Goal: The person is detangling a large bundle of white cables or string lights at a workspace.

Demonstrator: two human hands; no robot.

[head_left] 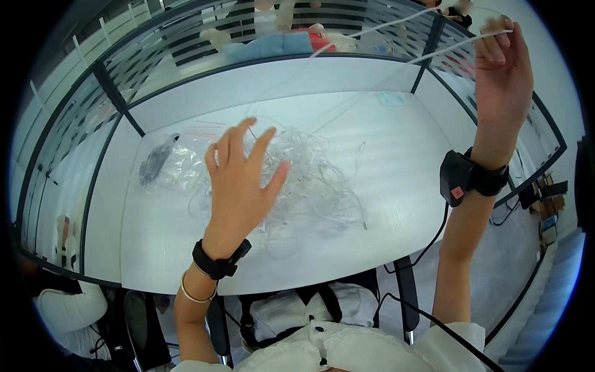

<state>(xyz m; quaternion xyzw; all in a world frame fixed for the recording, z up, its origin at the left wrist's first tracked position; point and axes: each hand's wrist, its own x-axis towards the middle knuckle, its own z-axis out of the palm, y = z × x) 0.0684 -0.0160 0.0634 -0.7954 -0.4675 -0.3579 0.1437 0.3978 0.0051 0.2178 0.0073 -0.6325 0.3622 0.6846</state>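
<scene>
1. the white cable (pixel 458 47) is thin, round and smooth, a flexible plastic-coated cord. it is held up in the air at the far right, well above the surface.
2. two strands of it show. their long axis runs from the raised fingertips down and to the left, across the striped partition. the strands are stretched nearly straight.
3. the right hand (pixel 502 74) is lifted high, palm away from the camera. its grip is closed to a pinch, fingertips pressed together on the cable's upper end.
4. the left hand (pixel 238 186) hovers over the middle of the surface with its back to the camera. its grip is wide open, fingers spread and slightly curled, and it holds nothing.
5. just under and beside that hand lies the tangle of cables (pixel 316 180), a loose, springy heap of the same thin white cord, looped in all directions. whether the fingers touch it cannot be told.
6. the surface (pixel 396 142) is a smooth, matte white, rounded-corner top.
7. left of the tangle lie the plastic bags (pixel 180 155), clear and crinkled, one with a dark object (pixel 155 162) inside.
8. a black wrist device (pixel 462 177), boxy with a dark lead hanging from it, sits on the right wrist. a black band (pixel 217 263) and a thin metal bangle (pixel 195 291) sit on the left.
9. the glass partition (pixel 186 43) with frosted stripes rings the far edge.
</scene>
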